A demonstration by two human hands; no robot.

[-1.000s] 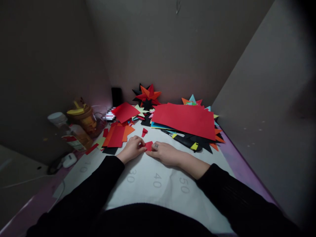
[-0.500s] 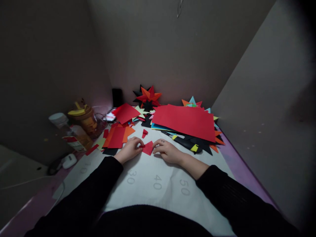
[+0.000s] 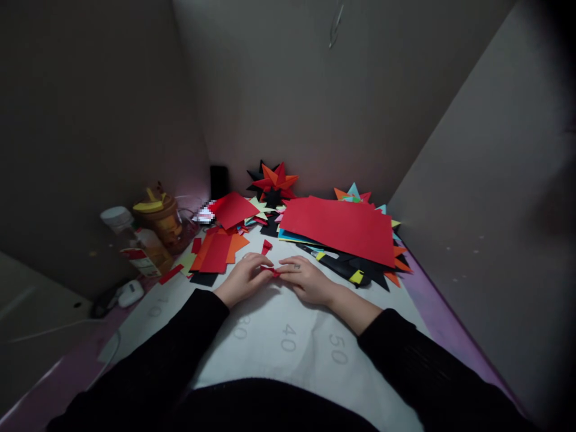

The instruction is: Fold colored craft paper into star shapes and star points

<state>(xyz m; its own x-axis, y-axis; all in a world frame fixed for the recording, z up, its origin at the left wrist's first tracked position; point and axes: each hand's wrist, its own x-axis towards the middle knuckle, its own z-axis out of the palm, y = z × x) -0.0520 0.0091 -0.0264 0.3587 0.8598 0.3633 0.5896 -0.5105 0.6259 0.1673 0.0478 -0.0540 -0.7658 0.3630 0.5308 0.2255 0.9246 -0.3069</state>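
Observation:
Between my fingertips is a small red piece of paper, mostly covered by the fingers and seen nearly edge-on. My left hand grips it from the left, thumb and fingers closing on it. From the right, my right hand pinches the same paper; a ring shows on one finger. Just beyond the hands lies a small folded red paper piece on the white mat, which has printed numbers.
Red and orange paper squares lie left of my hands. Large red sheets and a black-and-yellow utility knife sit to the right. Folded paper stars stand behind. At left are a bottle, a brown cup and a white earbud case.
My hands have drawn together over the red paper, which showed its flat face before and is now mostly covered and narrow. The whole view has shifted slightly.

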